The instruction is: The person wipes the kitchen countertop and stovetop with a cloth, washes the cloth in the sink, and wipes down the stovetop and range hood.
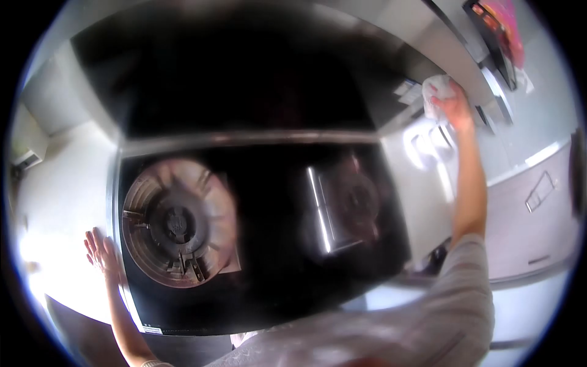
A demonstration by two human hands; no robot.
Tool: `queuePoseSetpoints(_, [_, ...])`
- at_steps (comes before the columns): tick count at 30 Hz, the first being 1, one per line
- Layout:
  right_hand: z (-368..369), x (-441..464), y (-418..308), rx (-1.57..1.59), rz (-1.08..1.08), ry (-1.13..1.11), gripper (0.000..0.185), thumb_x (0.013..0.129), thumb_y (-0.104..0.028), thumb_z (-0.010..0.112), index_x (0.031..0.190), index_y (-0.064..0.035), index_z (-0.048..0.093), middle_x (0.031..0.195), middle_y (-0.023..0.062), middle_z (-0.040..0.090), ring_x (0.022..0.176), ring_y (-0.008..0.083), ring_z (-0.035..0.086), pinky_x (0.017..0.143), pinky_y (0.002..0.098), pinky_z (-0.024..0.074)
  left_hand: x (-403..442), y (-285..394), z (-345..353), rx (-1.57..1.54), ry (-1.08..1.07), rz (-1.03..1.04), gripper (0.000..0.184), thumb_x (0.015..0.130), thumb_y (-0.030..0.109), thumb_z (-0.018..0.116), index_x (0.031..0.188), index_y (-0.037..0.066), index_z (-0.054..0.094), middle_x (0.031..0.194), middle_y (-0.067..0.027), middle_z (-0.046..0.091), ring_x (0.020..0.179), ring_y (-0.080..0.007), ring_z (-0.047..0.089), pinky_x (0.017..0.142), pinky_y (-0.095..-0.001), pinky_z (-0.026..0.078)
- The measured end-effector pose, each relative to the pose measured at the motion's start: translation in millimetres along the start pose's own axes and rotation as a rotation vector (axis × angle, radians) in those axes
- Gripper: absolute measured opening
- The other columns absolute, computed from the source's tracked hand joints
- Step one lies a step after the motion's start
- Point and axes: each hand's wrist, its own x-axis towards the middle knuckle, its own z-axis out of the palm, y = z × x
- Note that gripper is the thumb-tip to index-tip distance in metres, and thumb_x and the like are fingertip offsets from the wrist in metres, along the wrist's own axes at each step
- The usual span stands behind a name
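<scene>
At the upper right, my right hand [455,107] is stretched far out and closed on a crumpled white cloth [433,96]. The cloth is beside the right end of the dark back panel [244,73]; whether it presses on a surface I cannot tell. Over on the left, my left hand [101,252] rests on the white countertop [64,196] with its fingers spread, holding nothing. Between my arms lies a black glass cooktop [275,269]. A round metal burner ring [223,208] sits on its left half, and a dimmer burner [354,199] shows on the right.
A metal strip [257,137] runs between cooktop and back panel. Bright white counter [422,208] borders the cooktop's right side. Farther right are a pale drawer front [529,214] and, above, a dark narrow object with a pink item [510,30].
</scene>
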Motion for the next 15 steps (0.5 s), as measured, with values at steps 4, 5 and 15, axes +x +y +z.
queuePoseSetpoints(4, [2,114,29,-0.266,-0.093,0.027,0.043,0.084,-0.034,0.049,0.114,-0.0043,0.045,0.112,0.0105,0.052,0.093,0.0255,0.055,0.082,0.0375,0.0432,0,-2,7,-0.014,0.054,0.016,0.053,0.090,0.045,0.026,0.136,0.019,0.025,0.144,-0.0058,0.015,0.133,-0.0268,0.011,0.105,-0.0490,0.008])
queuePoseSetpoints(5, [22,131,36,-0.292,-0.072,0.043,0.043,0.084,-0.034,0.049,0.115,-0.0045,0.044,0.111,0.0103,0.051,0.092,0.0256,0.055,0.081,0.0364,0.0439,-1,-2,5,-0.002,0.051,0.010,0.053,0.090,0.045,0.026,0.136,0.019,0.025,0.144,-0.0057,0.015,0.133,-0.0267,0.011,0.105,-0.0489,0.008])
queuePoseSetpoints(15, [424,31,42,-0.022,-0.215,-0.698,0.030,0.086,-0.016,0.045,0.105,0.0070,0.050,0.098,0.0194,0.058,0.086,0.0267,0.062,0.070,0.0326,0.0515,-4,1,-7,0.004,0.010,0.035,0.058,0.089,0.049,0.023,0.137,0.016,0.023,0.144,-0.0084,0.014,0.133,-0.0268,0.009,0.105,-0.0473,0.006])
